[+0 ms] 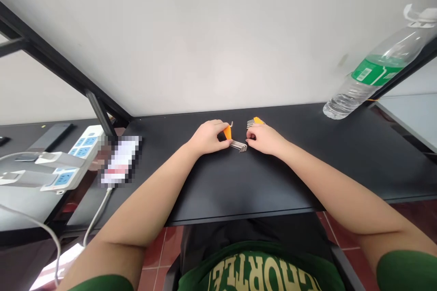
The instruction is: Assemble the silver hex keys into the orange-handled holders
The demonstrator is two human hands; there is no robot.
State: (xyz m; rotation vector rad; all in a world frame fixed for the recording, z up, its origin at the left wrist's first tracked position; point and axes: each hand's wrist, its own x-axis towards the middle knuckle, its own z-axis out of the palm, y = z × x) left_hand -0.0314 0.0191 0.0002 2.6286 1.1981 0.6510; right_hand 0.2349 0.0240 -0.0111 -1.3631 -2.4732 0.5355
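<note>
Orange key holder [227, 132] with bent metal keys [239, 146], at the middle of a black desk [218, 191]: our left hand [210, 137] pinches it between thumb and fingers, probably to steady it while keys stick out toward our right hand [266, 138]. That hand's fingers are curled; we cannot tell whether they grasp anything. Just beyond it is a second orange holder [258, 120], its keys pointing left, perhaps set there for easy reach. At right, a leaning bottle [343, 97] wears a green label [378, 70], brand unreadable; our green shirt [406, 270] shows large pale letters, partly cut off.
</note>
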